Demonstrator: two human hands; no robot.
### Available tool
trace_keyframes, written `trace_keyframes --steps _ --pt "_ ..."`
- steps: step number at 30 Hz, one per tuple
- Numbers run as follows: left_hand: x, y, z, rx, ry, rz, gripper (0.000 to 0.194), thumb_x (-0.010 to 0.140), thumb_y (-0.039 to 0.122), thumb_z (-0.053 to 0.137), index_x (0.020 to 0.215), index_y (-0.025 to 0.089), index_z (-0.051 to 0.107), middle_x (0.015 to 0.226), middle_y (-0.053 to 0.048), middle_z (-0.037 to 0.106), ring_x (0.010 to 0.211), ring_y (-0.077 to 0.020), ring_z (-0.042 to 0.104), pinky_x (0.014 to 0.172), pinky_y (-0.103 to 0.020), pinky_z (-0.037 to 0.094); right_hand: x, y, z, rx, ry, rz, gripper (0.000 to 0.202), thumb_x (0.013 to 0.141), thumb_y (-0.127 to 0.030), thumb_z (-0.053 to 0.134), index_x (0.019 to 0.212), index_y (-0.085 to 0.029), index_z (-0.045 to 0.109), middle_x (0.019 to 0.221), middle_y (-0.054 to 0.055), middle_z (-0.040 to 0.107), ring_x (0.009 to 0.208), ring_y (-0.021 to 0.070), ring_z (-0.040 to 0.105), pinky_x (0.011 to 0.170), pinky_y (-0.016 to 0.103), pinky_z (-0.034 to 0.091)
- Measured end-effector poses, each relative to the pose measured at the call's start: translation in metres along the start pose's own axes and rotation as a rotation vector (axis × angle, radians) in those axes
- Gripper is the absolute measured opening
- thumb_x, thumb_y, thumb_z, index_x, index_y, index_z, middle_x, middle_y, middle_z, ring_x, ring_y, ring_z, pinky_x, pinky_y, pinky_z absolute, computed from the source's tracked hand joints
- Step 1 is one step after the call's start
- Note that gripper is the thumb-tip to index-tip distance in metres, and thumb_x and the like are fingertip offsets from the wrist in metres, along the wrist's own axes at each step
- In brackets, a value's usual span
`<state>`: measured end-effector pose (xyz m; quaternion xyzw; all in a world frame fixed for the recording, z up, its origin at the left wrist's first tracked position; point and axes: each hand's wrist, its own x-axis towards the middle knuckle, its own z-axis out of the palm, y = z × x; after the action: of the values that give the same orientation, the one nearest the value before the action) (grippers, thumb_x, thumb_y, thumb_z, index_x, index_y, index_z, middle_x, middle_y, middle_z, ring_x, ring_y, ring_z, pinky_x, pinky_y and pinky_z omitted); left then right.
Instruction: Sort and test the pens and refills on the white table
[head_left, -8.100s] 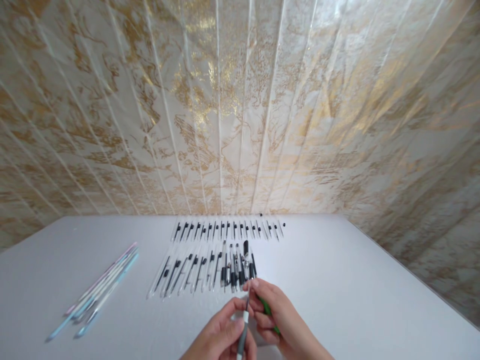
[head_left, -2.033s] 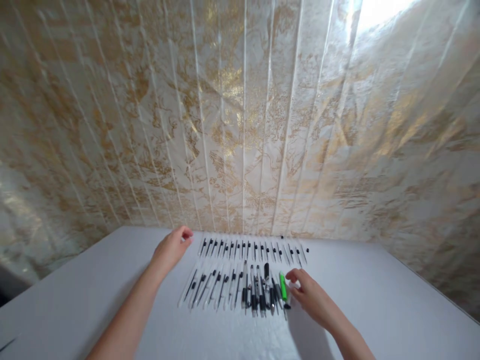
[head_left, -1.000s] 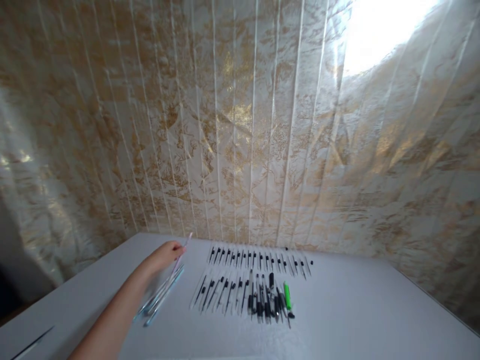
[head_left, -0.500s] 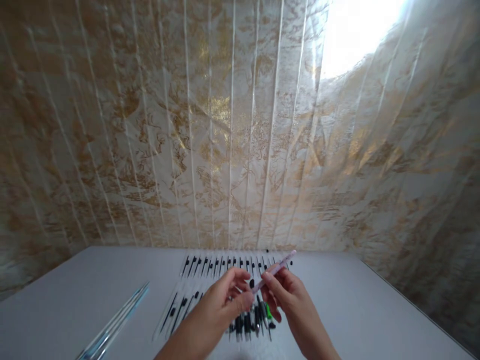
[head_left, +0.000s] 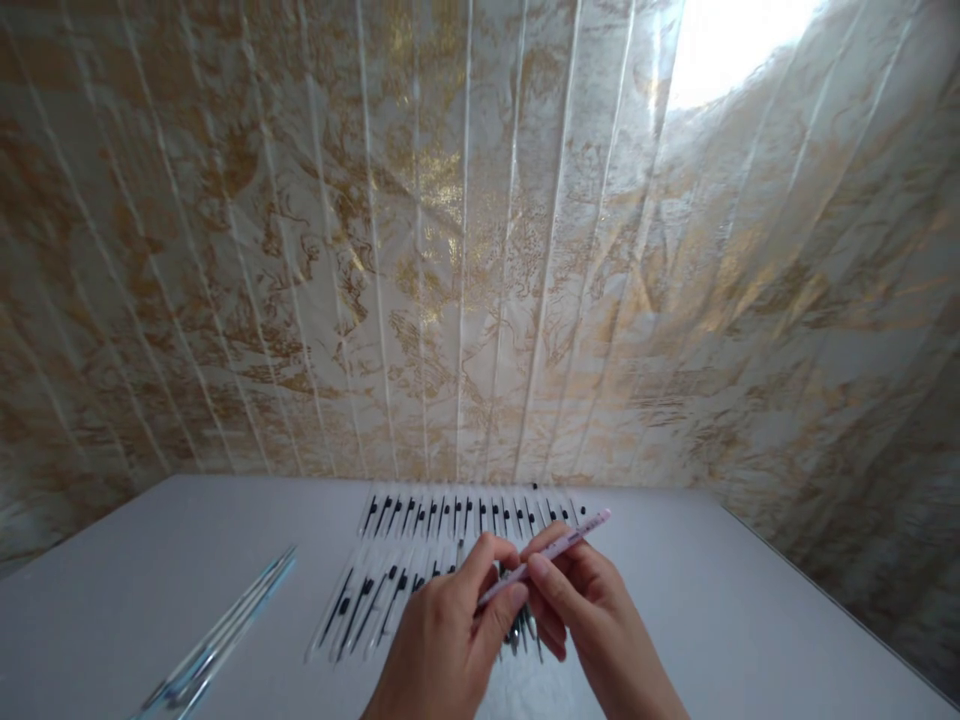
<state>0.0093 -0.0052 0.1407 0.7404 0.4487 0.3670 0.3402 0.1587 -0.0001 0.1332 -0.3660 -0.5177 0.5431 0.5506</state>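
One pink pen, gripped by two hands

Over the table, the left hand pinches the pen's lower end, the right hand its middle, presumably to steady its slant; toward the left edge lies one bundle of pens, overlapped beyond counting, seemingly set apart; past the hands, one near row, partly hidden, so uncounted; along the far edge, one far row, about fifteen pieces, apparently spaced for telling apart.

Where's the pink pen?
Head view, low, right of centre: the pink pen is held by the left hand and right hand, one end showing right of the far pen row.
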Motion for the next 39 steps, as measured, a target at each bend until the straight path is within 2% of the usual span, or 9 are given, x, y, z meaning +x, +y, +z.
trace_keyframes --steps 4,8,12,18,25,29,31,36,39 --pt "0.001 -0.003 -0.009 0.095 0.058 -0.045 0.037 0.075 0.044 0.066 0.107 0.031 0.053 0.076 0.005 0.062 0.052 -0.0122 0.050 0.051 -0.022 0.034 -0.002 -0.007 -0.008 0.047 0.087 -0.032 0.031 0.081 -0.045 0.065 0.081 -0.016 0.053 0.052 -0.007 0.047 0.037 0.0033 0.036 0.036 0.016 0.026" --pt "0.000 -0.002 -0.012 0.185 0.159 0.026 0.011 0.078 0.035 0.063 0.084 0.027 0.058 0.081 0.004 0.063 0.056 -0.0123 0.049 0.056 -0.023 0.036 -0.002 -0.011 -0.006 0.054 0.098 -0.015 0.031 0.080 -0.045 0.066 0.079 -0.017 0.051 0.054 -0.007 0.049 0.038 0.0039 0.037 0.036 0.016 0.027" --pt "0.001 0.001 -0.013 0.226 0.190 0.087 0.010 0.083 0.032 0.058 0.076 0.025 0.057 0.078 0.002 0.062 0.061 -0.0144 0.052 0.060 -0.024 0.037 0.000 -0.011 -0.011 -0.075 0.090 -0.006 0.039 0.080 -0.055 0.061 0.072 -0.018 0.050 0.054 -0.004 0.052 0.039 0.0052 0.036 0.038 0.019 0.025" --pt "0.001 0.001 -0.017 0.247 0.176 0.124 0.008 0.084 0.028 0.056 0.077 0.025 0.056 0.081 0.003 0.062 0.066 -0.0144 0.054 0.062 -0.023 0.038 0.002 -0.015 -0.042 -0.375 0.285 -0.042 0.062 0.081 -0.068 0.044 0.042 -0.021 0.033 0.041 -0.006 0.026 0.042 0.0080 0.025 0.045 0.026 0.019" --pt "0.000 0.002 -0.019 0.196 0.091 0.124 0.021 0.090 0.036 0.048 0.075 0.024 0.056 0.078 0.002 0.060 0.066 -0.0144 0.055 0.063 -0.023 0.038 -0.001 -0.024 -0.054 -0.333 0.079 -0.048 0.055 0.086 -0.059 0.046 0.048 -0.021 0.037 0.047 -0.005 0.031 0.048 0.0098 0.029 0.049 0.026 0.027" --pt "0.001 0.000 -0.024 0.206 0.054 0.119 0.027 0.093 0.040 0.042 0.076 0.024 0.056 0.078 0.001 0.059 0.068 -0.0153 0.056 0.064 -0.024 0.038 -0.006 -0.037 -0.059 -0.360 -0.108 0.007 0.035 0.083 -0.053 0.057 0.084 -0.019 0.057 0.064 -0.002 0.046 0.056 0.0116 0.040 0.050 0.023 0.035" --pt "0.001 -0.002 -0.026 0.231 0.060 0.109 0.024 0.092 0.039 0.044 0.077 0.024 0.057 0.080 0.001 0.060 0.070 -0.0153 0.056 0.064 -0.024 0.038 -0.007 -0.039 -0.062 -0.428 -0.110 0.064 0.039 0.084 -0.057 0.052 0.094 -0.019 0.058 0.067 -0.001 0.050 0.055 0.0117 0.043 0.049 0.023 0.036" --pt "0.002 -0.002 -0.027 0.264 0.083 0.098 0.017 0.088 0.036 0.052 0.077 0.025 0.059 0.082 0.003 0.062 0.070 -0.0150 0.057 0.065 -0.023 0.038 -0.005 -0.036 -0.065 -0.597 0.001 0.094 0.055 0.086 -0.065 0.040 0.061 -0.017 0.053 0.051 -0.005 0.037 0.045 0.0085 0.030 0.042 0.022 0.023" --pt "0.002 -0.002 -0.029 0.280 0.087 0.076 0.017 0.088 0.036 0.052 0.077 0.025 0.059 0.081 0.002 0.062 0.067 -0.0152 0.055 0.064 -0.024 0.037 -0.007 -0.039 -0.065 -0.550 -0.066 0.025 0.037 0.081 -0.056 0.056 0.083 -0.020 0.058 0.070 -0.001 0.050 0.055 0.0107 0.041 0.045 0.021 0.033"
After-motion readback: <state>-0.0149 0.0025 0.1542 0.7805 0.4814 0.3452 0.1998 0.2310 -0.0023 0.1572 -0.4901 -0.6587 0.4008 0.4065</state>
